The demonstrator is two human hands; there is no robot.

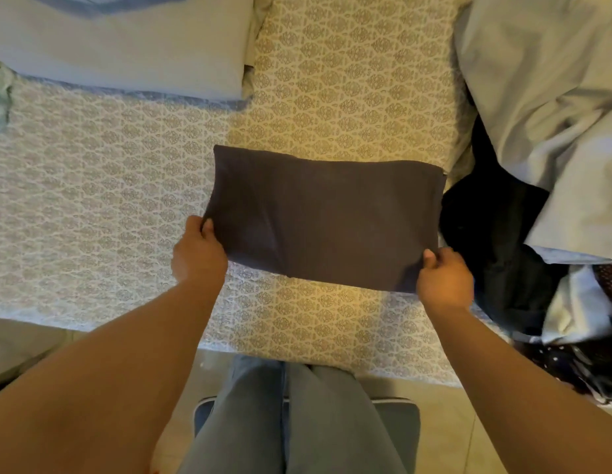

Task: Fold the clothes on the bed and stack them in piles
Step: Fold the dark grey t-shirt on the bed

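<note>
Both hands, left (199,253) and right (444,277), pinch the folded cloth's (325,213) near corners; uneven pulling could undo the fold.

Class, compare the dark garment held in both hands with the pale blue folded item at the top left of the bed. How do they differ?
The dark garment is near black; the pale blue folded item is light. The dark garment is gripped at its near corners by the left hand and right hand; the pale blue item lies untouched. The dark garment sits mid-bed; the pale one lies farther away. Both are folded into rectangles.
</note>
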